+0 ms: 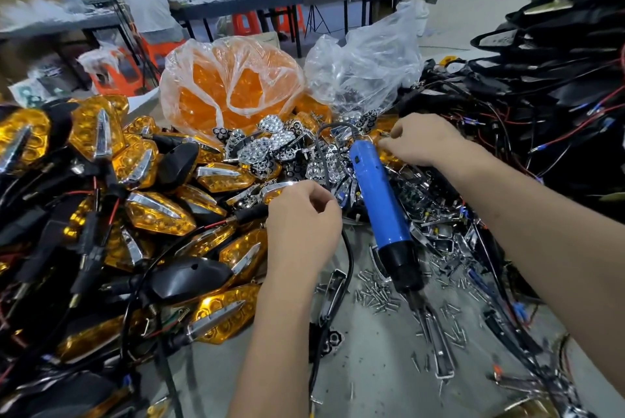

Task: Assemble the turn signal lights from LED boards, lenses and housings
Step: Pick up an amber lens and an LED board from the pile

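Assembled amber turn signal lights (159, 213) with black housings fill the left of the table. Chrome reflector pieces (270, 147) lie heaped at the middle back. My left hand (302, 224) hovers at the edge of that heap with its fingers curled inward; what it holds, if anything, is hidden. My right hand (422, 140) reaches further back, fingertips pinching at a small part among amber lenses and chrome pieces. A blue electric screwdriver (382, 211) lies between my two hands, tip toward me.
A clear bag of orange lenses (230, 86) and a second clear bag (368, 62) stand at the back. Black housings with red and black wires (541, 106) pile up on the right. Loose screws (375, 297) scatter on the grey table (372, 367). A person sits at a far bench.
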The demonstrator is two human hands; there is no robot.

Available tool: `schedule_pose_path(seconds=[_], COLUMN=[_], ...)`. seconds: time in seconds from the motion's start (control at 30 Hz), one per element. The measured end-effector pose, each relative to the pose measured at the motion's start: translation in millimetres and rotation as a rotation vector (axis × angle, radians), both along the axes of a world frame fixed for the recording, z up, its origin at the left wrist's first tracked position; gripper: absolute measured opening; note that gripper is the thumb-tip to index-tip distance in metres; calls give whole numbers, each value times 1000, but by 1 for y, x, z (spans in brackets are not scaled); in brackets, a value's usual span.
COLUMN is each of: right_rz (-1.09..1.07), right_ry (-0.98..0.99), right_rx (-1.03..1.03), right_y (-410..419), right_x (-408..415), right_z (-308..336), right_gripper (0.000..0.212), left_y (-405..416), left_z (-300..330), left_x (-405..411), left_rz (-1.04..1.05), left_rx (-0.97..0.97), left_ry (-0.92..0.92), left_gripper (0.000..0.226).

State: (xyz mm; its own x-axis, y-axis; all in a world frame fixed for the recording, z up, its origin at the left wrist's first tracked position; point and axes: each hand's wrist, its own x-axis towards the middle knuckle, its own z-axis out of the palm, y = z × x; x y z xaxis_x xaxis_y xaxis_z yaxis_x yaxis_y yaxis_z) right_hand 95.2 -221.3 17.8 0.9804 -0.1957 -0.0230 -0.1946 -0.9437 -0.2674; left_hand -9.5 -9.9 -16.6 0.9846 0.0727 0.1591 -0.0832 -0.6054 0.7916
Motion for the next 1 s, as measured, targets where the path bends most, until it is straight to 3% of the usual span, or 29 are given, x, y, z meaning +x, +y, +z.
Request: schedule_pose_path(seconds=[0.1,0.17,0.33,0.5,0.63,0.77,0.87,1.0], right_rz=[15,-38,17,198,129,86,203,429], right_ry=[60,55,-103,-7,-282,-512,-328,-90], right_rx=[-146,-173,-88,-56,-16,329,762,873], right_y=[0,0,0,-3,-5,-1,11,23], right_x=[5,3,-9,-21,-31,-43,-62,-89], right_z=[-6,-7,9,15,15,26,38,40], right_gripper=[76,82,38,37,22,20,15,6], left_y=[1,2,2,1,0,-2,-5,-8], left_z=[0,0,0,0,1,6,14,21], left_x=[0,1,1,1,0,-4,-9,-13], left_rz=[5,7,12,10,17,-3,-83,-251], left_rx=[6,-16,-27,-20,-45,-191,-458,-782], left_ry=[9,12,5,1,-7,-6,83,157], left_gripper=[15,16,16,16,16,15,5,19])
